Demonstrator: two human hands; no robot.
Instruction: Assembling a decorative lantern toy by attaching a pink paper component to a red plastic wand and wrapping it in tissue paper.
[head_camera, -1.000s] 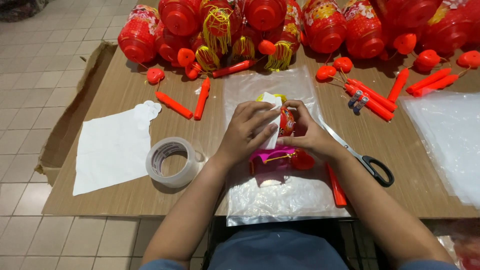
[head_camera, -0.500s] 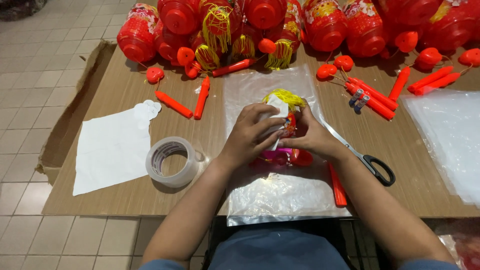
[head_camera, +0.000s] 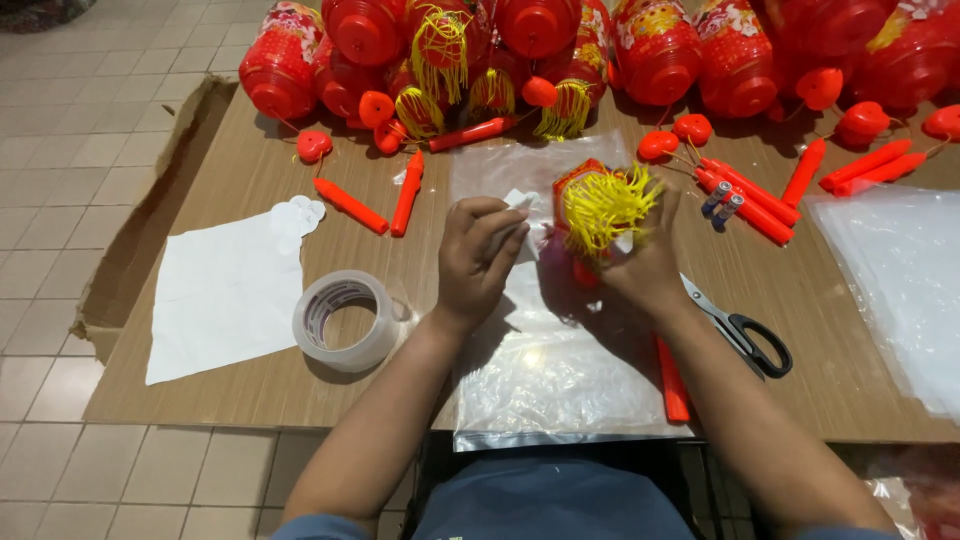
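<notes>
At a wooden worktable, a person's right hand closes around a small red lantern with a yellow tassel, held just above a clear plastic sheet at the table's middle; the left hand, fingers curled narrow, pinches a small white slip beside it. The lantern looks light and thin-walled, easily crushed, its tassel soft and loose; a grip around the firm body or end cap, not the fringe, seems wisest. A tape roll, scissors, red sticks and more lanterns lie around.
</notes>
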